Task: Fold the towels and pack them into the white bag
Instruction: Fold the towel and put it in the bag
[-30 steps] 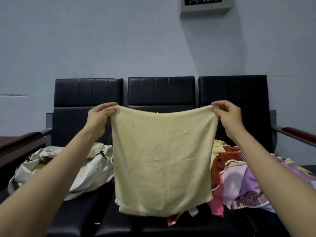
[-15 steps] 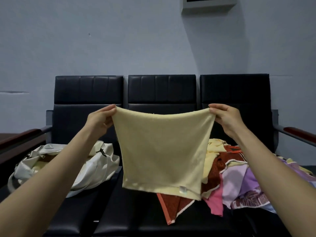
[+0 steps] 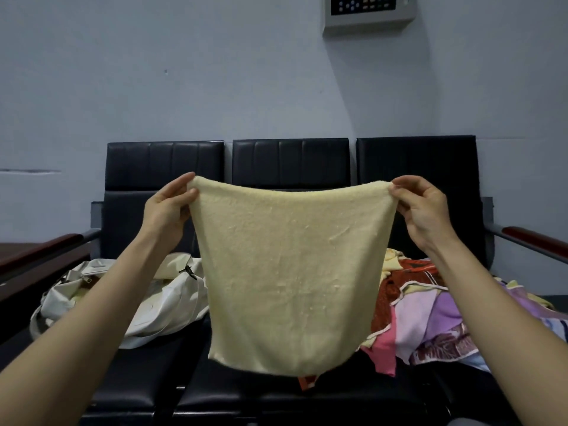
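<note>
Over a black bench [image 3: 215, 392], the left hand [image 3: 167, 213] and right hand [image 3: 425, 210] each pinched a top corner of a yellow towel [image 3: 292, 272], which hung spread between them. Behind it lay a white bag [image 3: 163, 305], left, and a towel pile [image 3: 430, 312], right, before a grey wall [image 3: 184, 72].

- Surface [image 3: 215, 392]: row of 3 black padded seats joined side by side, slightly glossy.
- Left backrest [image 3: 164, 164], middle backrest [image 3: 290, 161], right backrest [image 3: 415, 158]: upright, black, w/ vertical stitched panels across the top section.
- Left armrest [image 3: 37, 250] & right armrest [image 3: 534, 241]: dark reddish tops on grey metal bars, one at each end of the row.
- Wall [image 3: 184, 103]: plain pale blue-grey, behind the seats.
- Control panel [image 3: 370, 10]: grey box high on wall, dark face w/ small buttons; top cut off by frame edge.
- Faint horizontal mark [image 3: 30, 171] on wall, far left; tiny dark speck [image 3: 166, 71] higher up.
</note>
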Demonstrator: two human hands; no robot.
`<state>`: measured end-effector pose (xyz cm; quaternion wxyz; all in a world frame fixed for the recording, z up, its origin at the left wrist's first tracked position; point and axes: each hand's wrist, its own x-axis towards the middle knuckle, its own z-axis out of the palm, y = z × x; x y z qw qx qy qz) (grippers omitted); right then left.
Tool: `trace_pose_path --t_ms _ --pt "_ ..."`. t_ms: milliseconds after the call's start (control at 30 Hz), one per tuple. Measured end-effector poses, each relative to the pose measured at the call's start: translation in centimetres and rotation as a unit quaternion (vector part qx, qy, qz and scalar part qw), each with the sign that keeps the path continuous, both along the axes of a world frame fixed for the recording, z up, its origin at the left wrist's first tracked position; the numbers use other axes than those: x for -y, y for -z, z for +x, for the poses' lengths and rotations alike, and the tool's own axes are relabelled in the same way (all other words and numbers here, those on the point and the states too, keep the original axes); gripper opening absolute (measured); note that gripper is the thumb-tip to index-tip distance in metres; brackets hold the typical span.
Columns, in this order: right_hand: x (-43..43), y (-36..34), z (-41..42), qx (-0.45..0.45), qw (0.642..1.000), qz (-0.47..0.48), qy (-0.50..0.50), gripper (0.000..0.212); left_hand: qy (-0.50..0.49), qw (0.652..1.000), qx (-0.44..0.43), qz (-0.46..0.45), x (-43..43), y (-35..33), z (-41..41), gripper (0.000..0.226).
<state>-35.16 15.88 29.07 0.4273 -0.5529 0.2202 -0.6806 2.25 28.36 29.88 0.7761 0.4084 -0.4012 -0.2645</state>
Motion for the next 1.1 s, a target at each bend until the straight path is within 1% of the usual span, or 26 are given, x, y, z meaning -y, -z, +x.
trace_pose_path --t_ms 67,133,233,333,433,533,667,733,833,933,967,1033,1100 --pt "0.5 0.1 0.1 -0.014 1.0 -0.002 0.004 0.011 -0.007 1.0 0.007 0.005 0.6 0.0 0.1 0.035" --pt "1.7 0.8 0.4 -0.041 0.999 0.008 0.018 0.016 -0.016 1.0 0.009 0.023 1.6 0.7 0.3 0.033" --pt "4.2 2.9 1.0 -0.085 0.995 0.04 0.034 0.016 -0.019 0.997 0.009 0.077 3.8 3.2 1.4 0.029" --pt "7.6 6.1 2.0 -0.126 0.987 0.088 0.045 0.015 -0.026 0.989 0.003 0.144 7.2 6.7 2.5 0.029" --pt "11.1 9.4 3.4 -0.135 0.98 0.134 0.058 0.014 -0.045 0.982 -0.013 0.185 10.9 10.0 3.2 0.033" --pt "14.3 12.1 5.0 -0.127 0.974 0.18 0.058 0.016 -0.038 0.976 -0.009 0.214 14.1 12.4 3.9 0.031" --pt "16.7 15.3 6.0 -0.143 0.963 0.222 0.061 0.016 -0.057 0.967 -0.015 0.247 16.4 14.8 4.0 0.03" --pt "16.6 16.8 5.9 -0.146 0.956 0.246 0.06 0.015 -0.052 0.962 -0.024 0.266 16.2 16.1 3.7 0.033" --pt "14.8 18.2 5.2 -0.138 0.95 0.275 0.046 0.017 -0.019 0.947 -0.021 0.319 14.8 18.3 4.2 0.032" --pt "11.5 19.2 3.8 -0.148 0.95 0.276 -0.006 0.02 -0.027 0.933 -0.024 0.359 13.2 20.1 4.7 0.031" --pt "10.2 19.7 3.2 -0.17 0.946 0.275 -0.03 0.021 -0.036 0.928 -0.027 0.37 12.3 20.5 4.7 0.026" --pt "8.0 20.8 1.8 -0.237 0.927 0.28 -0.079 0.022 -0.041 0.915 -0.029 0.399 10.3 21.2 4.4 0.019" --pt "6.3 21.8 0.5 -0.295 0.9 0.3 -0.116 0.021 -0.01 0.895 -0.006 0.445 8.3 22.2 3.9 0.02"
